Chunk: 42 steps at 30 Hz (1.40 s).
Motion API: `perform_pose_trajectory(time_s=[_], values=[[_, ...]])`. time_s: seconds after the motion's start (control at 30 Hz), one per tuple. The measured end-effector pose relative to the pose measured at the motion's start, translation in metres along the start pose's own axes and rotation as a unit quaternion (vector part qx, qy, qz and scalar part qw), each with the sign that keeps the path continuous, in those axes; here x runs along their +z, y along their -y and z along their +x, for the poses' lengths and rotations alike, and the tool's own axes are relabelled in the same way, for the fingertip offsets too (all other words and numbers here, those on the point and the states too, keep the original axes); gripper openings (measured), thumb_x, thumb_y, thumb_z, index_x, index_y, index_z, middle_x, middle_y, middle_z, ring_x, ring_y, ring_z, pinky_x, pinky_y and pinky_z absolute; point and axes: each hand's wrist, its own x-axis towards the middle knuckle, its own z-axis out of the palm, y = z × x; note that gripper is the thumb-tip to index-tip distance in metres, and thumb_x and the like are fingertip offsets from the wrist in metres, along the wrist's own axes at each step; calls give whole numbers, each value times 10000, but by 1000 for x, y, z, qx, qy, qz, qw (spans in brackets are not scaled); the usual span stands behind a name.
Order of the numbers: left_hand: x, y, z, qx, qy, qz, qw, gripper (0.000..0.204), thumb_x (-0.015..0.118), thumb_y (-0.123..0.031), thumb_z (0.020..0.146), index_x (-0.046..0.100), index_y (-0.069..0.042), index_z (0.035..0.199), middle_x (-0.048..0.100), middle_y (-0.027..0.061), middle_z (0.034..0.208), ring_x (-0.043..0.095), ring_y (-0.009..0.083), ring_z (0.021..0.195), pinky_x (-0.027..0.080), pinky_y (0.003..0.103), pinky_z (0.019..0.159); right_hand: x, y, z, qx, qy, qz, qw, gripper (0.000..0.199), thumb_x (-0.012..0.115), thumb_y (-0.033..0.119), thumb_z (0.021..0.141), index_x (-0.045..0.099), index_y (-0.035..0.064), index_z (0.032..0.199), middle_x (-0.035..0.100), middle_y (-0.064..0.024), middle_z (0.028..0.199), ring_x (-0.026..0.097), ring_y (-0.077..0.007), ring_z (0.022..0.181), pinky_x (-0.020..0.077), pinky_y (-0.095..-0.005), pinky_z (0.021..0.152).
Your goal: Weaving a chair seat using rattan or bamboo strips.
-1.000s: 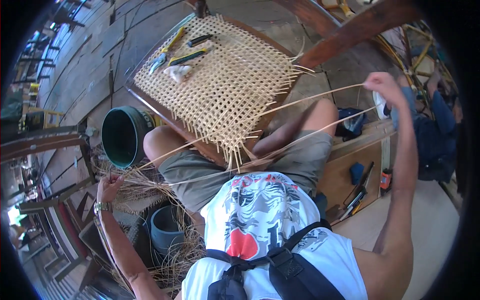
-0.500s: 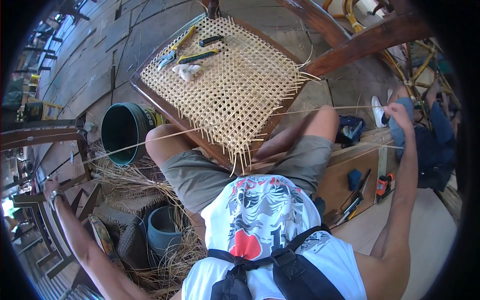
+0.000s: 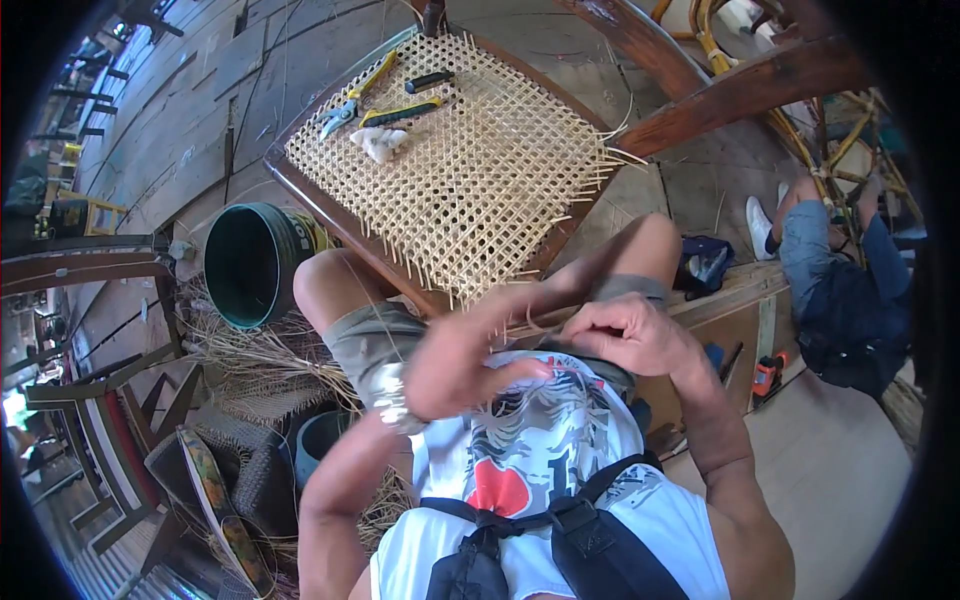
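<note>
My left hand point(image 3: 450, 365), blurred by motion and with a watch at the wrist, is over my lap. Its thumb is spread away from the stretched fingers. Facing it, my right hand point(image 3: 640, 335) is closed, thumb against curled fingers. A short bit of cane strand point(image 3: 533, 322) shows between the hands and seems to run into the right one; the rest is hidden. Just beyond my hands, between my knees, lies a wooden chair seat with a woven cane panel point(image 3: 470, 190), loose ends sticking out along its edges.
On the panel lie pruning shears point(image 3: 345, 112), a yellow-and-black cutter point(image 3: 400, 112), a dark handle point(image 3: 428, 82) and white wadding point(image 3: 380, 146). A green bucket point(image 3: 245, 265) and loose cane strands point(image 3: 260, 350) are on the left. At right, a person's legs point(image 3: 805, 245) and an orange tool point(image 3: 768, 375).
Both hands have come in from far out at the sides, where they stretched a long cane strand across the seat, to close together above my lap. The strand is no longer stretched.
</note>
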Motion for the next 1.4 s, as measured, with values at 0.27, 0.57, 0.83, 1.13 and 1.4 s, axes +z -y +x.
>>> perform_pose_trajectory(time_s=[0.27, 0.57, 0.83, 1.13, 1.4], values=[[-95, 25, -8, -320, 246, -22, 915, 229, 615, -210, 1014, 684, 8, 1032, 680, 38, 819, 585, 109, 707, 503, 289, 665, -109, -52, -51, 181, -116, -97, 972, 130, 641, 125, 949, 705, 16, 918, 656, 16, 808, 566, -43, 745, 462, -237, 661], [-449, 23, -1, -412, 202, 436, 774, 296, 679, -314, 955, 721, -21, 971, 692, 34, 778, 624, 123, 691, 528, 298, 641, -150, -189, -105, 169, -329, -277, 887, 189, 651, 190, 926, 657, 2, 911, 616, -95, 711, 555, -160, 658, 458, -345, 636], [-563, 37, 65, -328, 39, 729, 599, 232, 712, -247, 921, 694, -40, 1025, 683, 42, 822, 613, 138, 691, 515, 326, 624, -70, -163, -81, 171, -379, 28, 909, 196, 680, 239, 938, 702, 49, 896, 622, 10, 752, 554, -68, 705, 467, -282, 626], [-204, 25, 106, -77, 2, 456, 887, 258, 756, -149, 877, 646, -44, 1086, 648, 42, 875, 586, 148, 709, 503, 345, 619, 4, -80, 3, 47, -343, 198, 917, 182, 647, 213, 994, 691, 38, 1021, 628, 27, 795, 566, -57, 758, 465, -235, 670], [-28, 104, 83, 43, -17, 425, 904, 326, 750, -221, 893, 645, -38, 1142, 633, 154, 1133, 634, 347, 1009, 527, 443, 839, 9, -62, 36, -63, -357, 232, 903, 203, 621, 191, 1018, 688, 18, 1101, 643, 13, 901, 536, -53, 758, 468, -233, 673]])
